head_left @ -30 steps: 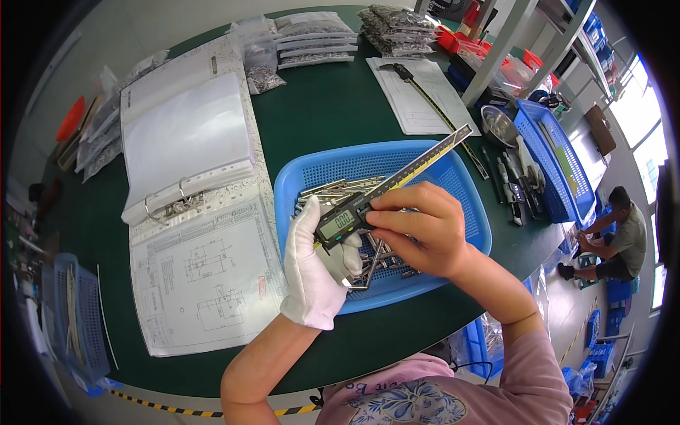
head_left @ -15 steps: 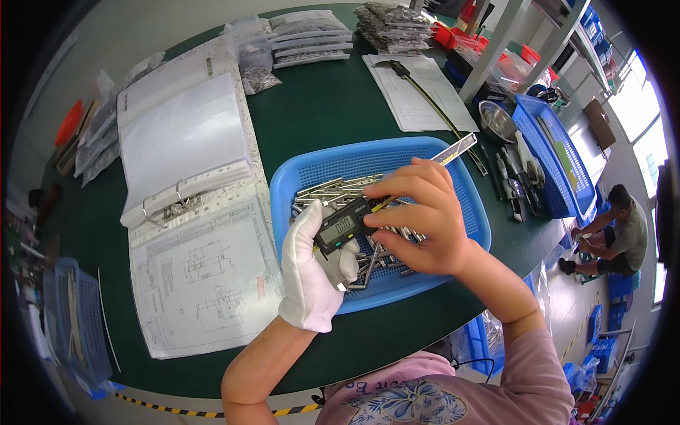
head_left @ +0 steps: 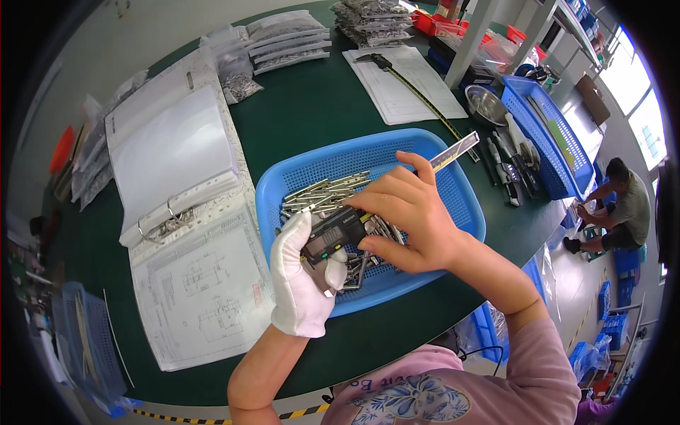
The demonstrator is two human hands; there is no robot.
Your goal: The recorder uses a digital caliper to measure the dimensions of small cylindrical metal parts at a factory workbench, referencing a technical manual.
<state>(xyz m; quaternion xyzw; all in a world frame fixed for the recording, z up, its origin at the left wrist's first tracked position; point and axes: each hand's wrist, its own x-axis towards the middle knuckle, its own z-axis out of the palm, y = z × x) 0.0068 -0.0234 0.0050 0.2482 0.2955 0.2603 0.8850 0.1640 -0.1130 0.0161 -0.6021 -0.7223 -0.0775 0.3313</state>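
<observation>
A digital caliper point(head_left: 331, 237) lies slantwise over a blue plastic basket point(head_left: 263, 205), its beam pointing up to the right. My left hand point(head_left: 301, 297), in a white glove, is closed round its jaw end. Bare, my right hand point(head_left: 418, 223) pinches the right side of the display housing between thumb and fingers, under the beam. Several slim metal pins point(head_left: 326, 193) lie loose in the basket below both hands. Whether a pin sits between the jaws is hidden by the glove.
Left of the basket lies an open ring binder point(head_left: 205, 283) with drawings. Another caliper point(head_left: 407, 81) rests on papers point(head_left: 382, 103) behind. Tools point(head_left: 506, 170), a steel bowl point(head_left: 485, 106) and a blue tray point(head_left: 549, 134) stand right; bagged parts point(head_left: 287, 42) line the back. A person point(head_left: 627, 202) crouches far right.
The view has shifted slightly, moving the table's things left. My right hand has tilted and its index finger now sticks up more. The display is turned, its digits less readable. Both hands keep their hold.
</observation>
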